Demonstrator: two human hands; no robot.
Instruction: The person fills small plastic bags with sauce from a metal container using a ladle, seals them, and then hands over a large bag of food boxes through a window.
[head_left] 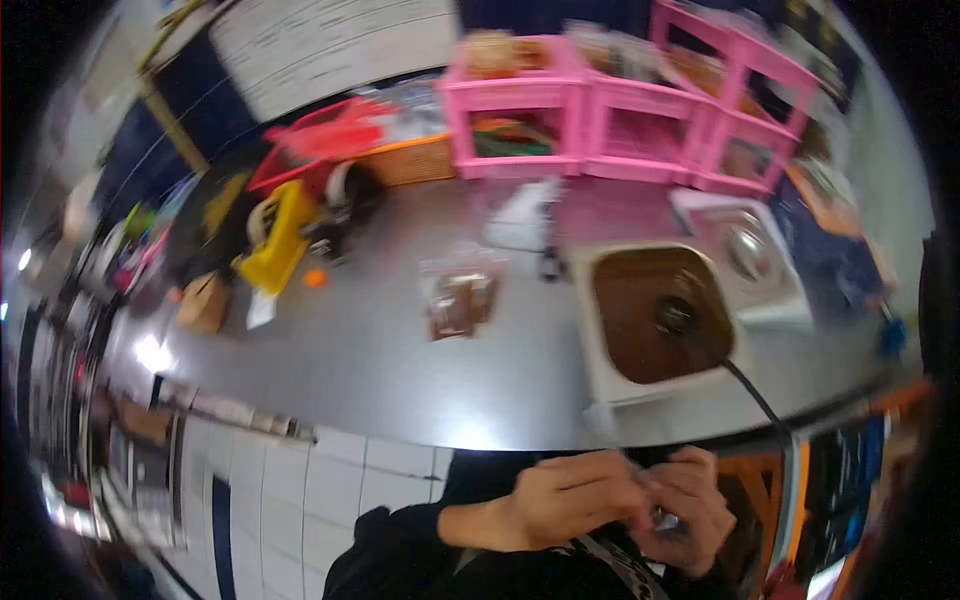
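My left hand (582,502) and my right hand (690,512) meet close to my body, below the front edge of the metal table (400,380). Both have bent, closed fingers pressed together around something small. A bit of it looks shiny and bluish, but blur and the fingers hide what it is. Nearest to them on the table stands a pale square tub (592,370) with brown contents. A ladle (676,316) with a long dark handle rests in it, the handle leaning over the tub's front right rim.
Flat clear packets (463,302) with brown contents lie mid-table. A white scale (785,290) stands right of the tub. Pink shelves (585,95), a red basket (270,172) and a wicker basket (415,160) line the back. A yellow tape dispenser (285,240) sits at left.
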